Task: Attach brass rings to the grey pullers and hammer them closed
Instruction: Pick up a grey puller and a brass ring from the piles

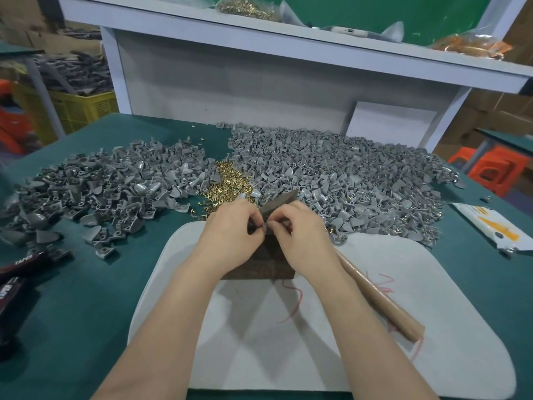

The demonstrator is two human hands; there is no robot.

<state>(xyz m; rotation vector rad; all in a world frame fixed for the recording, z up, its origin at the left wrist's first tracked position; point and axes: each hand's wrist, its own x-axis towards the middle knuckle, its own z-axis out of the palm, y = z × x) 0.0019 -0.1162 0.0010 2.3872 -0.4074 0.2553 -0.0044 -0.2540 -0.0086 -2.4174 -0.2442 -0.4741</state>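
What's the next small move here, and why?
Likely lower the small grey part onto the dark block beneath it. The left hand and right hand both pinch it over the block, and the wooden hammer handle lies ungripped beside the right wrist, so hammering can't start until it rests there.

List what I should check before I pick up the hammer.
1. Grip: left hand and right hand pinch the puller: ok.
2. Ring seated in the puller: cannot tell, fingers hide it.
3. The block sits under the hands, on the pad: ok.
4. The hammer lies beside the right hand: ok.
5. Right hand free to take it: not ok.
6. The rings pile lies just beyond the hands: ok.
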